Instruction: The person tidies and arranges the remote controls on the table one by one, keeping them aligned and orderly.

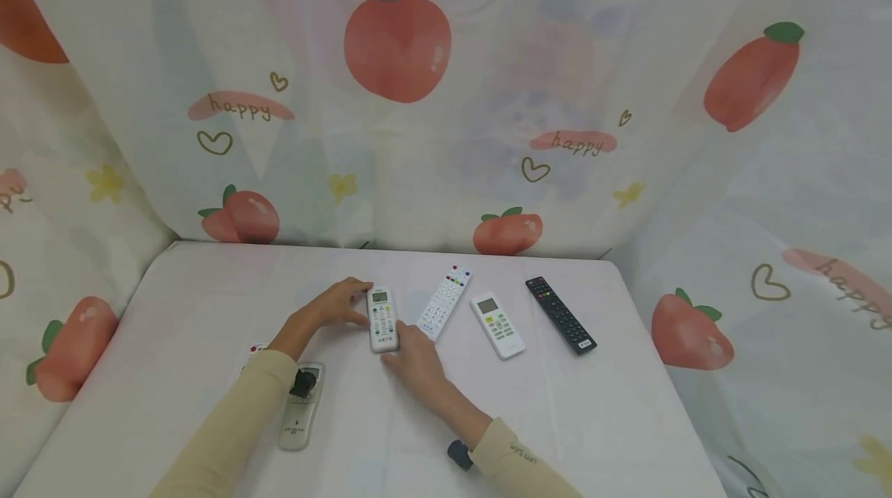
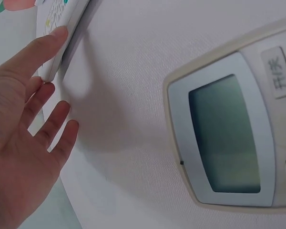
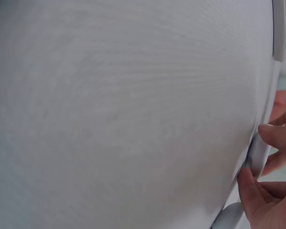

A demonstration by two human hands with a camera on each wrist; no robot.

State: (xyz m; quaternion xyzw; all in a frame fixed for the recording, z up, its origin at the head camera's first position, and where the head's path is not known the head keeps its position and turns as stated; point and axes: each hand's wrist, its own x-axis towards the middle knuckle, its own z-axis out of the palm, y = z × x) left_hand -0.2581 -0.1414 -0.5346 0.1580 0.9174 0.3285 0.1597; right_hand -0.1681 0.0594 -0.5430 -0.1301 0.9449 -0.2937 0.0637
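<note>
A white remote control (image 1: pixel 382 321) with a small grey display stands between both hands near the middle of the table. My left hand (image 1: pixel 340 302) holds it by its upper left side, thumb and index finger at the edge. In the left wrist view the left thumb (image 2: pixel 52 40) lies along the remote's side, the other fingers spread. From the lower right my right hand (image 1: pixel 418 358) grips the same remote, thumb by its bottom end and index finger at its right side. The right wrist view shows only its narrow edge (image 3: pixel 260 155) between fingertips of both hands.
Right of the hands lie a slim white remote (image 1: pixel 446 300), a white remote with a display (image 1: pixel 497 326) and a black remote (image 1: pixel 560 315). A beige remote (image 1: pixel 297 424) lies partly under the left forearm, beside another mostly hidden remote (image 1: pixel 254 351). Fruit-printed cloth (image 1: pixel 432 173) hangs behind the table.
</note>
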